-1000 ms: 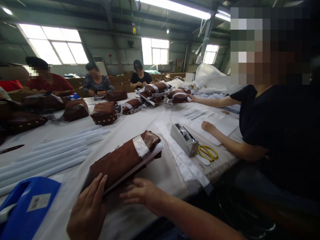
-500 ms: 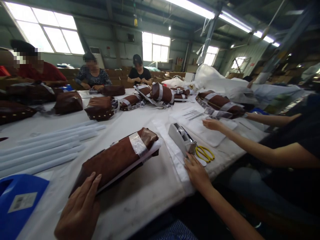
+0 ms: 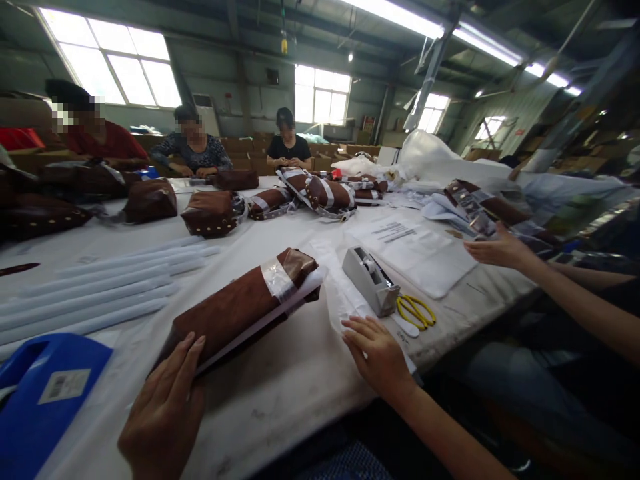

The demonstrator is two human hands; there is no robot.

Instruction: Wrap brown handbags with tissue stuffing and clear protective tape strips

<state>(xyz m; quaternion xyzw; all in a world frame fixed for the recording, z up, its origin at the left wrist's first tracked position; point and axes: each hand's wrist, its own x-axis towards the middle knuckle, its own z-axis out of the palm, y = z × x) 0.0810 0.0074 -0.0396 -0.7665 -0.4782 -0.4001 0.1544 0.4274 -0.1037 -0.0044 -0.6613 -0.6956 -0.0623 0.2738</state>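
A brown leather bag [image 3: 235, 313] lies aslant on the white-covered table, with clear tape round its far end and a white sheet edge showing along its side. My left hand [image 3: 167, 393] grips the bag's near end, fingers laid along its side; the thumb is hidden. My right hand [image 3: 377, 357] is open over a strip of white plastic [image 3: 335, 287], apart from the bag. Just beyond it stands a grey tape dispenser [image 3: 370, 280], with yellow-handled scissors [image 3: 416, 312] beside it.
At the left are a blue plastic holder [image 3: 60, 400] and several white rolls [image 3: 100, 293]. Flat plastic bags [image 3: 415, 253] lie beyond the dispenser. Wrapped brown bags [image 3: 330, 193] line the back. At the right a co-worker's hand [image 3: 500, 250] is by another bag [image 3: 493, 207]. Several people sit opposite.
My right hand has moved left, away from the dispenser's base. My left hand stays on the bag. The co-worker's hand and bag at the right have shifted further right.
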